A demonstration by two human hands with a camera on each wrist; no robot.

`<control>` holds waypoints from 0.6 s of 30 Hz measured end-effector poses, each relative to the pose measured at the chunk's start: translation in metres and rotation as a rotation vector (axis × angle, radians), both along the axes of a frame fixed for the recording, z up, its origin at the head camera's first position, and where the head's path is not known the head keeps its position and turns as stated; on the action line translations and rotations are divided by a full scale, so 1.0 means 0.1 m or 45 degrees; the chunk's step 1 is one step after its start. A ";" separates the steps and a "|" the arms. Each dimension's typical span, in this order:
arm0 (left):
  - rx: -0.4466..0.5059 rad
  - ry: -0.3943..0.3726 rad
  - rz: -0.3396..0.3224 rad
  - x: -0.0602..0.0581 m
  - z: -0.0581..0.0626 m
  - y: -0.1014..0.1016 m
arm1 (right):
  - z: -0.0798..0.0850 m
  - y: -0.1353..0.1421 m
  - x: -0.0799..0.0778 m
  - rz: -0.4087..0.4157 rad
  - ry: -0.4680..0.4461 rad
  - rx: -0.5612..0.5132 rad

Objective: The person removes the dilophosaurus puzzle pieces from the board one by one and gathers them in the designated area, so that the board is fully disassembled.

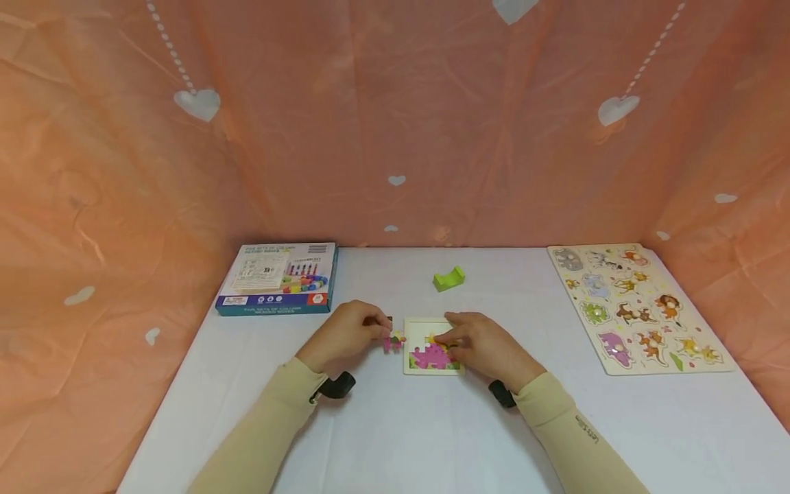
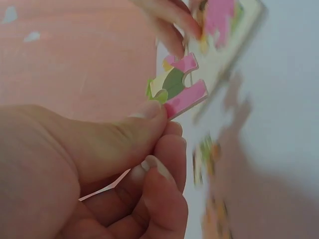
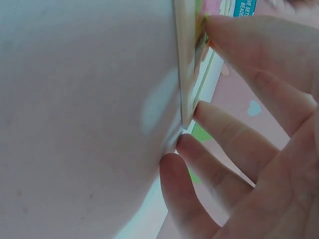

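Note:
Between its thumb and fingers, my left hand [image 1: 350,332] pinches a pink, green and cream jigsaw piece [image 2: 174,84], just left of the wooden puzzle tray [image 1: 406,357]. Pink jigsaw pieces [image 1: 431,357] fill the near part of the tray, with bare wood behind them. Over the tray's right side lies my right hand [image 1: 484,343]. In the right wrist view its thumb [image 3: 234,32] touches the pieces, while its other fingers extend at the tray's edge and on the table.
Loose pieces [image 2: 204,157] lie blurred on the table below the left hand. A bead-set box [image 1: 278,305] sits at the back left. Behind the tray stands a green curved block [image 1: 449,278]. An animal peg board [image 1: 638,309] lies at right, with an orange curtain [image 1: 395,137] behind.

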State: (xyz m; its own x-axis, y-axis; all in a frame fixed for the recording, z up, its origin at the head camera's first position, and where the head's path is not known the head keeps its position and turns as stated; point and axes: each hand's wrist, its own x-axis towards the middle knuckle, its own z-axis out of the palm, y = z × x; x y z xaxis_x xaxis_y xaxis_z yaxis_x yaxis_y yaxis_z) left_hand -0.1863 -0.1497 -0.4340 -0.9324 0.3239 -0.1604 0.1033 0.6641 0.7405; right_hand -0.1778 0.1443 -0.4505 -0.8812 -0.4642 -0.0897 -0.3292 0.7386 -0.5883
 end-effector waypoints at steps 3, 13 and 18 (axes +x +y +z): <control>-0.029 0.018 0.023 0.10 0.00 -0.28 | 0.01 -0.03 0.01 -0.028 -0.038 0.001; -0.077 -0.119 0.180 0.30 -0.12 -0.85 | 0.02 -0.02 0.00 -0.008 -0.020 -0.024; -0.102 -0.129 0.177 0.34 -0.11 -0.89 | 0.01 -0.01 0.02 -0.016 -0.004 -0.014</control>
State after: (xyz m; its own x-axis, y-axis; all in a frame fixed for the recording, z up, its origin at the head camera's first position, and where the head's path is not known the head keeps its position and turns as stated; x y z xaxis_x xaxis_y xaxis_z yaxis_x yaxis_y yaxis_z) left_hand -0.1523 -0.2392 -0.4453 -0.9451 0.1751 -0.2760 -0.0664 0.7240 0.6866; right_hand -0.1757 0.1438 -0.4500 -0.8865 -0.4543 -0.0877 -0.3182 0.7362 -0.5973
